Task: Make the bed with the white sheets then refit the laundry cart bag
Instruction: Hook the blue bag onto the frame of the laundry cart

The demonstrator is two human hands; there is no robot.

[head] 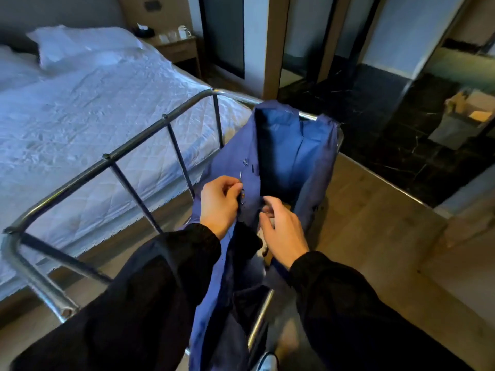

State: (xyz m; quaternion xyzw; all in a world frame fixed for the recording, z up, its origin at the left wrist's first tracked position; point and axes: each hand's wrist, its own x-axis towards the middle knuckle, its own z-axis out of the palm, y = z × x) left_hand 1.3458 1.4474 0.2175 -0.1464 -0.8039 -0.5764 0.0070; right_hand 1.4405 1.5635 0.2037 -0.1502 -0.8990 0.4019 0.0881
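The left hand [219,207] pinches the near edge of the blue bag [308,156], which hangs from the far rail of the cart [150,137] beside the white-sheeted bed [80,116]. The right hand [284,228] is just beside that edge, fingers half curled. I cannot tell whether they grip cloth.

Dim room w/ cool bluish cast; brightest area is the white bed [80,116]. Black sleeves [160,290] lose all detail in shadow. Wide-angle lens bends the cart rail [134,148] & doorframes twd edges. Slight motion blur thruout, bg soft, small glints on chrome
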